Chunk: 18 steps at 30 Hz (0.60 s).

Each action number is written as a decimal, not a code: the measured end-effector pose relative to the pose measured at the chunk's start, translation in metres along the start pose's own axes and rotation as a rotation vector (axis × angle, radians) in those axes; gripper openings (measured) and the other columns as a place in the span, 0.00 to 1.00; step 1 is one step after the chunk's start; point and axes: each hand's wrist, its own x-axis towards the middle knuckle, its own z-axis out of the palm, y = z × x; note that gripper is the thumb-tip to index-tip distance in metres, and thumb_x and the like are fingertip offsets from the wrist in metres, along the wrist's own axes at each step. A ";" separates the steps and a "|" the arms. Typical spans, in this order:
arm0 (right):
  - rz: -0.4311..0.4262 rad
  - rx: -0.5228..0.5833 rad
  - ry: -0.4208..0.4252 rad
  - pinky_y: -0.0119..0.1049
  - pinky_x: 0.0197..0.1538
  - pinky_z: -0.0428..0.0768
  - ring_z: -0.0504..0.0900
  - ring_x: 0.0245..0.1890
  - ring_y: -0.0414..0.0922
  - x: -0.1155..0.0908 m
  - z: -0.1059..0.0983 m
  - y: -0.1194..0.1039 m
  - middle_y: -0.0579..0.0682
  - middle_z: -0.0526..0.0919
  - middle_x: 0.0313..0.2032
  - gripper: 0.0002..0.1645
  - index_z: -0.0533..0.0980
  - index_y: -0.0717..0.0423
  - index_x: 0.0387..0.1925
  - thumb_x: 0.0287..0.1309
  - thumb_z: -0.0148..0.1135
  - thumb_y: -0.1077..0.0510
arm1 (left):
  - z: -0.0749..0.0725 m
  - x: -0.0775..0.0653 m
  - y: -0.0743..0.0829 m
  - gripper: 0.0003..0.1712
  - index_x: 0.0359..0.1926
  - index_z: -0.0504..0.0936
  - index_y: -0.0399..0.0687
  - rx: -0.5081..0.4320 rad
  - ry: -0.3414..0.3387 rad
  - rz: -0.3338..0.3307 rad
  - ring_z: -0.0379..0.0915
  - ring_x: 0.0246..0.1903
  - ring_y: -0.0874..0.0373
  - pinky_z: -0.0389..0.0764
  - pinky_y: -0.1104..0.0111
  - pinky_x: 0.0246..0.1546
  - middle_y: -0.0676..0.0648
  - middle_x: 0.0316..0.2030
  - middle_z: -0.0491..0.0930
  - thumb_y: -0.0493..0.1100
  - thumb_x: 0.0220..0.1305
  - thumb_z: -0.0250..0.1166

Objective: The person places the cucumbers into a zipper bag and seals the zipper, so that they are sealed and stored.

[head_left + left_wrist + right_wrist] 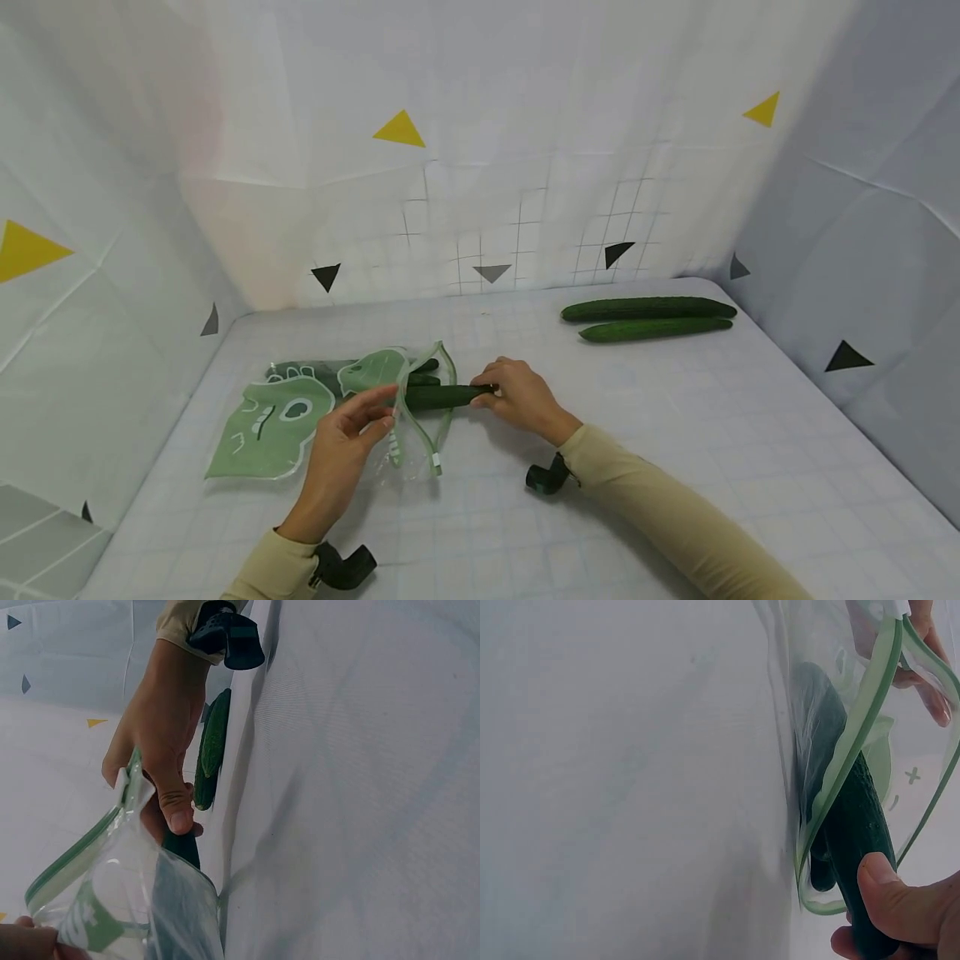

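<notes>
A clear zip bag (pixel 273 425) with a green cartoon print lies on the left of the table, its green-edged mouth spread apart and facing right. My left hand (pixel 341 454) pinches the edge of that mouth between thumb and fingers. My right hand (pixel 525 398) grips the near end of a cucumber (pixel 862 825), whose far end is inside the bag. Behind it, the ends of other cucumbers (pixel 426 365) show at the opening; their length lies within the bag, partly hidden by the print.
Two more cucumbers (pixel 648 309) lie side by side at the back right of the table (pixel 675 417). White cloth walls with yellow and black triangles enclose the table at the back and sides. Each wrist wears a black camera (pixel 345 567).
</notes>
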 end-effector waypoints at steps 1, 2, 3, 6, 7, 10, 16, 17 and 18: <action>0.001 0.009 0.000 0.39 0.39 0.80 0.81 0.39 0.44 0.001 0.002 0.000 0.47 0.88 0.37 0.14 0.90 0.57 0.43 0.55 0.80 0.57 | 0.000 0.000 0.000 0.25 0.65 0.83 0.50 -0.001 0.001 0.000 0.77 0.56 0.49 0.79 0.66 0.55 0.47 0.60 0.80 0.29 0.71 0.66; 0.000 0.023 0.001 0.39 0.39 0.79 0.81 0.38 0.44 0.003 0.003 0.000 0.47 0.88 0.37 0.14 0.90 0.57 0.43 0.55 0.80 0.57 | 0.000 0.000 0.000 0.25 0.65 0.83 0.50 -0.003 0.002 -0.001 0.77 0.56 0.49 0.79 0.66 0.55 0.47 0.60 0.80 0.29 0.70 0.66; 0.000 0.036 0.003 0.38 0.38 0.79 0.80 0.36 0.43 0.004 0.005 0.000 0.47 0.89 0.37 0.14 0.90 0.57 0.43 0.55 0.80 0.57 | 0.000 0.000 0.000 0.25 0.65 0.83 0.50 -0.004 0.002 -0.002 0.77 0.56 0.49 0.79 0.66 0.55 0.47 0.60 0.80 0.29 0.70 0.66; -0.004 0.091 0.009 0.37 0.37 0.78 0.78 0.33 0.42 0.008 0.010 0.001 0.47 0.89 0.36 0.14 0.90 0.58 0.42 0.54 0.80 0.58 | 0.000 0.000 0.000 0.25 0.65 0.83 0.50 -0.005 0.003 -0.004 0.77 0.56 0.49 0.79 0.66 0.55 0.47 0.60 0.80 0.29 0.70 0.66; -0.003 0.109 0.010 0.37 0.37 0.77 0.78 0.32 0.41 0.009 0.012 0.001 0.47 0.89 0.36 0.14 0.90 0.58 0.42 0.54 0.80 0.58 | 0.000 0.000 0.000 0.25 0.65 0.83 0.50 -0.003 0.003 -0.006 0.77 0.56 0.49 0.79 0.66 0.55 0.47 0.60 0.79 0.29 0.71 0.66; 0.007 0.157 0.012 0.36 0.37 0.76 0.78 0.31 0.40 0.013 0.017 0.001 0.47 0.89 0.36 0.13 0.90 0.58 0.42 0.54 0.80 0.58 | 0.000 -0.001 0.000 0.24 0.65 0.83 0.50 -0.004 0.005 -0.010 0.76 0.55 0.49 0.79 0.66 0.55 0.47 0.60 0.79 0.29 0.71 0.66; 0.064 0.226 -0.011 0.36 0.38 0.78 0.80 0.32 0.38 0.017 0.025 -0.005 0.46 0.89 0.38 0.13 0.90 0.58 0.43 0.56 0.79 0.58 | 0.001 -0.001 0.000 0.24 0.64 0.83 0.50 0.002 0.014 -0.011 0.77 0.55 0.50 0.79 0.67 0.55 0.47 0.60 0.79 0.29 0.70 0.66; 0.069 0.230 -0.015 0.36 0.38 0.79 0.80 0.32 0.37 0.018 0.027 -0.006 0.46 0.89 0.38 0.13 0.90 0.58 0.43 0.57 0.79 0.58 | 0.002 -0.001 0.000 0.25 0.64 0.83 0.50 0.005 0.014 -0.010 0.77 0.55 0.50 0.79 0.67 0.55 0.48 0.60 0.79 0.29 0.71 0.66; 0.072 0.234 -0.016 0.36 0.38 0.79 0.80 0.32 0.37 0.019 0.028 -0.007 0.47 0.89 0.38 0.14 0.90 0.58 0.44 0.57 0.79 0.58 | 0.002 0.000 0.000 0.25 0.64 0.83 0.50 0.005 0.013 -0.010 0.77 0.55 0.50 0.79 0.67 0.55 0.48 0.60 0.79 0.29 0.71 0.66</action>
